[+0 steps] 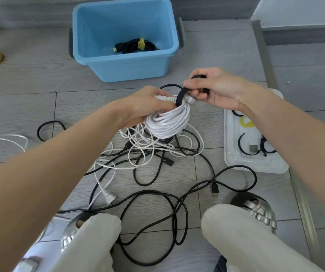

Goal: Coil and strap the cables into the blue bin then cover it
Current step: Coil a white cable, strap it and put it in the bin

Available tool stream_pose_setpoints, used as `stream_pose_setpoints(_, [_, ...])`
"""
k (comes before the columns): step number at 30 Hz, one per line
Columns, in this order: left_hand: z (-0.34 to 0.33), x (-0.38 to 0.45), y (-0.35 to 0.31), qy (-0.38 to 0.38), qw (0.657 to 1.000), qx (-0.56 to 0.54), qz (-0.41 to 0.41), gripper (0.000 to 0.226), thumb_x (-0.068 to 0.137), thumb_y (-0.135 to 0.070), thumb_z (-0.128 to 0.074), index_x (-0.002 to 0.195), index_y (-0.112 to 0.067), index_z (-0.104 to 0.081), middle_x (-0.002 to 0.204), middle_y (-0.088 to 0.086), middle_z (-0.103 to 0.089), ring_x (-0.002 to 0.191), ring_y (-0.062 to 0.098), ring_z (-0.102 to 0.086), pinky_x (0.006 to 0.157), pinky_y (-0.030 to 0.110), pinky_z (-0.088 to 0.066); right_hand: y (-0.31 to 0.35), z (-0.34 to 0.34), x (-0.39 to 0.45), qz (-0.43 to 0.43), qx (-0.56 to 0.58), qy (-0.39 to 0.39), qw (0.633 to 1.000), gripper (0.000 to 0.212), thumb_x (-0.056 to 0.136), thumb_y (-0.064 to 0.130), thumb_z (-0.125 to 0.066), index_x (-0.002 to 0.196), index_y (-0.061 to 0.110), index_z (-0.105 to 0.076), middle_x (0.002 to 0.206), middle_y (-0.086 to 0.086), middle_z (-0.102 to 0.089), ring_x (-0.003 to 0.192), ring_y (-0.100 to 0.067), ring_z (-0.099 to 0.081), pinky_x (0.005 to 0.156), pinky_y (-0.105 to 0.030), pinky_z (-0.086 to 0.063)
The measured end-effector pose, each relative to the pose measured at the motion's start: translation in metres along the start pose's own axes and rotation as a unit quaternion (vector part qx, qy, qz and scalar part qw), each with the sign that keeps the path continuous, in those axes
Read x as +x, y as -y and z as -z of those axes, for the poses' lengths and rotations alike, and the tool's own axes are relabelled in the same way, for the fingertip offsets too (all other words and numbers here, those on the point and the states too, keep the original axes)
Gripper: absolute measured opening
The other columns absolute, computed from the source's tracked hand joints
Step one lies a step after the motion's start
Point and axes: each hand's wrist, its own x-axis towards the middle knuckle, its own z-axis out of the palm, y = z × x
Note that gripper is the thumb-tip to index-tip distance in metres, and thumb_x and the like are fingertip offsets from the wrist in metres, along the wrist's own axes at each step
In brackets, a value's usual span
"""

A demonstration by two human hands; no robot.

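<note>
The bin (pixel 125 61) is light blue with grey side handles. Inside it lies a black coiled cable (pixel 136 47) bound by a yellow strap (pixel 141 43). The held coil (pixel 167 121) is white, its strap (pixel 181 95) black. The loose cables (pixel 157 173) on the grey floor (pixel 30 99) are black and white. The tray (pixel 256 167) is translucent white, holding black straps and 1 yellow one. The trousers (pixel 246 236) are cream, the sandals (pixel 259 211) silver.

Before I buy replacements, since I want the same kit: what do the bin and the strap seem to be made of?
Blue bin: apparently moulded plastic, smooth with a soft sheen and rounded rim. Black strap: probably fabric hook-and-loop, matte and bending limply around the white cable coil.
</note>
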Motion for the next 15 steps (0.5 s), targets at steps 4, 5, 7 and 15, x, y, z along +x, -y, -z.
stream_pose_setpoints(4, [0.003,0.002,0.000,-0.043,0.999,-0.023,-0.009,0.007,0.081,-0.006,-0.068,0.086,-0.009,-0.064,0.059,0.001,-0.065,0.056,0.013,-0.060,0.057,0.023,-0.049,-0.005,0.003,0.002,0.042,0.134,0.035,0.990,0.006,0.064,0.009,-0.072,0.070,0.008,-0.073,0.080,-0.010,-0.070,0.075,-0.013,-0.064,0.066,-0.014,-0.053])
stream_pose_setpoints(5, [0.003,0.002,0.000,-0.046,0.999,-0.028,-0.009,0.006,0.082,-0.007,-0.068,0.085,-0.009,-0.063,0.058,0.000,-0.065,0.055,0.012,-0.060,0.056,0.022,-0.050,-0.006,0.002,0.002,0.046,0.135,0.042,0.989,0.010,0.064,0.011,-0.072,0.073,0.006,-0.074,0.088,-0.012,-0.071,0.087,-0.017,-0.065,0.076,-0.017,-0.054])
stream_pose_setpoints(7, [0.003,0.003,0.001,-0.048,0.999,-0.024,-0.001,0.006,0.082,-0.004,-0.067,0.084,-0.007,-0.062,0.057,0.001,-0.064,0.054,0.012,-0.060,0.055,0.023,-0.049,-0.009,-0.002,0.001,0.058,0.084,0.059,0.993,0.018,0.059,0.018,-0.075,0.074,0.009,-0.077,0.097,-0.010,-0.072,0.100,-0.020,-0.062,0.087,-0.021,-0.052])
stream_pose_setpoints(15, [0.000,0.009,0.014,-0.079,0.993,-0.010,0.091,0.010,0.083,-0.003,-0.066,0.079,-0.003,-0.057,0.053,0.004,-0.061,0.042,0.011,-0.057,0.043,0.018,-0.048,-0.020,-0.009,-0.002,-0.006,0.030,-0.006,1.000,0.009,0.082,0.010,-0.064,0.089,0.005,-0.063,0.081,-0.010,-0.069,0.075,-0.017,-0.062,0.064,-0.017,-0.053])
